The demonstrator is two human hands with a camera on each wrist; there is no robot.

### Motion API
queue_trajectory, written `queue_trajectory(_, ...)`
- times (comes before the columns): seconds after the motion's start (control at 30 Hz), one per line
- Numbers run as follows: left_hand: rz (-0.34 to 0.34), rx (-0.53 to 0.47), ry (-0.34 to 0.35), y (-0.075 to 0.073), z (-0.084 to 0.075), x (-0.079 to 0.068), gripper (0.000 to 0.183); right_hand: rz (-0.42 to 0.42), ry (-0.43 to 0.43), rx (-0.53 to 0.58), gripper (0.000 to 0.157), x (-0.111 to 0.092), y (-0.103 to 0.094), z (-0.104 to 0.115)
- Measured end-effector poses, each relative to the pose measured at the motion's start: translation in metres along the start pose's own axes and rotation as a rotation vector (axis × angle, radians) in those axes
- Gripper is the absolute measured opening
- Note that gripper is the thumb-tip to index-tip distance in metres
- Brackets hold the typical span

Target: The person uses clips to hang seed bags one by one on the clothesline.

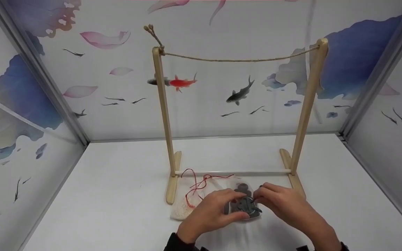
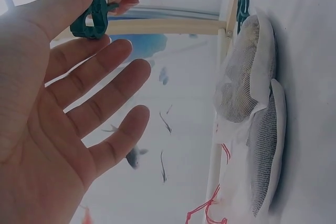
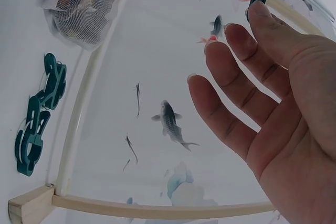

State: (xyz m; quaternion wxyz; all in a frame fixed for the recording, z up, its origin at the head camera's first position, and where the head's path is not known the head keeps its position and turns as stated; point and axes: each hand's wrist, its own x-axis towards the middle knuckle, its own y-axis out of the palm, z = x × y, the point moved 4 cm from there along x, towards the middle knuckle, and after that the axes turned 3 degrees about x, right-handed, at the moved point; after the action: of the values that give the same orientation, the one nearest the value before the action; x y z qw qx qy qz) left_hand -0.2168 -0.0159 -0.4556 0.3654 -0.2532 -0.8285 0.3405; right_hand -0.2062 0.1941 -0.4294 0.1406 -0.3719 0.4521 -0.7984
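Probably light, stiff, springy green clothes peg | left hand, right hand both pinching it | squeeze tail end

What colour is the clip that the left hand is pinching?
The clip is dark green; it shows best in the left wrist view.

Clip dark green, bags white mesh weave, string red, frame pale tan, wall white (blue blotches, pink petals, red and grey fish)

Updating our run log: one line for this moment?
left hand: pinches green clip | right hand: grips same clip | mesh bags: on table | rope: strung across wooden frame
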Motion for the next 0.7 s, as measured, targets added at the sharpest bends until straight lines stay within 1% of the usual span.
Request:
queue_trajectory(0.23,-0.008,0.001,0.003,0.0009,-0.0009,0.0007,0.044,-0.006,0.001,0.007,0.025,-0.0004,0.0010,0.0004)
queue_trajectory(0.33,-0.026,0.008,0.013,0.0001,-0.0012,0.0011,0.043,-0.020,-0.001,-0.005,0.022,-0.0003,0.0005,0.0008)
queue_trajectory(0.43,-0.054,0.024,0.013,-0.0015,-0.0001,0.0014,0.043,-0.026,0.014,0.001,0.022,-0.0007,-0.0003,0.0005)
queue_trajectory(0.53,-0.075,0.022,-0.006,-0.0029,0.0020,0.0013,0.043,-0.009,0.047,0.037,0.028,-0.0022,-0.0008,-0.0005)
queue_trajectory(0.6,-0.087,0.009,-0.023,-0.0043,0.0031,0.0011,0.043,0.010,0.066,0.061,0.038,-0.0032,-0.0010,-0.0010)
queue_trajectory(0.7,-0.105,-0.004,-0.030,-0.0060,0.0033,0.0006,0.043,0.034,0.084,0.063,0.051,-0.0036,-0.0010,-0.0013)
